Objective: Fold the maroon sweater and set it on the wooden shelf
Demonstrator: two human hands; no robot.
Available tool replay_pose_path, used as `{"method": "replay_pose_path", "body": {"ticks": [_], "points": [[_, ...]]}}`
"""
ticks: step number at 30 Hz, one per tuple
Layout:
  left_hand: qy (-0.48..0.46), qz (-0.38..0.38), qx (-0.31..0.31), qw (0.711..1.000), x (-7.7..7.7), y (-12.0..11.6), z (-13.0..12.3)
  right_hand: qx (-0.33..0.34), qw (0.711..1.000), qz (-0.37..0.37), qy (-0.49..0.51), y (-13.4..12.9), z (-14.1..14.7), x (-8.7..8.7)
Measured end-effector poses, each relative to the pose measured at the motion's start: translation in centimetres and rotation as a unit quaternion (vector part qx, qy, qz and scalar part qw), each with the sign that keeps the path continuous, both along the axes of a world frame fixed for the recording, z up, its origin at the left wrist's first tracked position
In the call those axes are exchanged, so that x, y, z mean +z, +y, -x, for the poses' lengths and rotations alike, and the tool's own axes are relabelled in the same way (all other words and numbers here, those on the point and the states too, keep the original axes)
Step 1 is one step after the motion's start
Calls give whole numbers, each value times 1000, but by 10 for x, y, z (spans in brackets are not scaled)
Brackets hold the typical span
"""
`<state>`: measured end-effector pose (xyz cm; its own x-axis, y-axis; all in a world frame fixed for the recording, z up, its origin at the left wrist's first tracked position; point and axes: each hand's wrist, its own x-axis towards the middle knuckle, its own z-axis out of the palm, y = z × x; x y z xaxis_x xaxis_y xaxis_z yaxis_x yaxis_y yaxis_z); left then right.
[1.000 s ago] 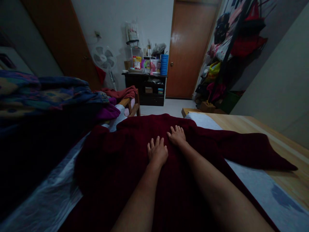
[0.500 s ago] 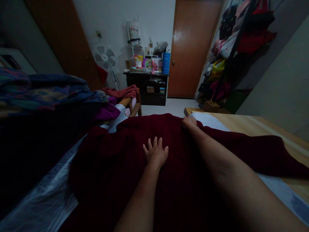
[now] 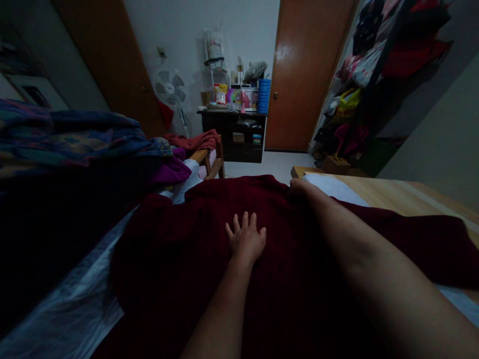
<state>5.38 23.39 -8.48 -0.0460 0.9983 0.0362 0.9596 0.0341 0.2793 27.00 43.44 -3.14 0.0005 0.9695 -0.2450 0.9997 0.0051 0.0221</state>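
Note:
A dark red sweater (image 3: 209,224) lies spread out in front of me, with one sleeve (image 3: 422,229) stretched to the right over the wooden surface. My left hand (image 3: 247,239) rests flat on the middle of it, palm down and fingers spread. At the far right shoulder of the sweater, my right hand (image 3: 301,188) is closed on the cloth, its fingertips hidden from me. White sheeting (image 3: 75,289) shows under the sweater on the left, and a pale cloth (image 3: 337,189) lies beneath it on the right.
Piled clothes (image 3: 75,134) stand close on the left, beside a wooden frame (image 3: 215,164). A light wooden board (image 3: 404,194) extends to the right. Farther back are a fan (image 3: 170,89), a dark cabinet (image 3: 232,137), a closed door (image 3: 299,75) and hanging bags (image 3: 370,65).
My view has swung slightly left, so the room sits farther right in it. My right wrist has bent and turned at the sweater's shoulder; my left hand stays flat on the cloth.

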Motion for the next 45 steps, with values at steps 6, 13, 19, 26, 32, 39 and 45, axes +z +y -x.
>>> {"method": "replay_pose_path", "body": {"ticks": [6,13,19,26,32,39,45], "points": [[-4,-2,2,1000,0,1,0,-13,1000,21,10,4,-6,-5],[-9,-3,2,1000,-2,2,0,-22,999,-11,25,-5,-10,2],[-13,3,7,1000,-2,1,0,-108,984,-140,0,-25,1,-7],[-17,8,13,1000,0,1,-1,-26,970,-241,-28,-38,40,-38],[-24,16,14,999,2,1,-1,31,988,-148,39,-37,44,-59],[-29,16,21,999,-1,2,1,-76,987,-139,19,-43,46,-61],[-32,27,23,999,2,1,1,-89,991,-72,65,-70,55,-56]]}}
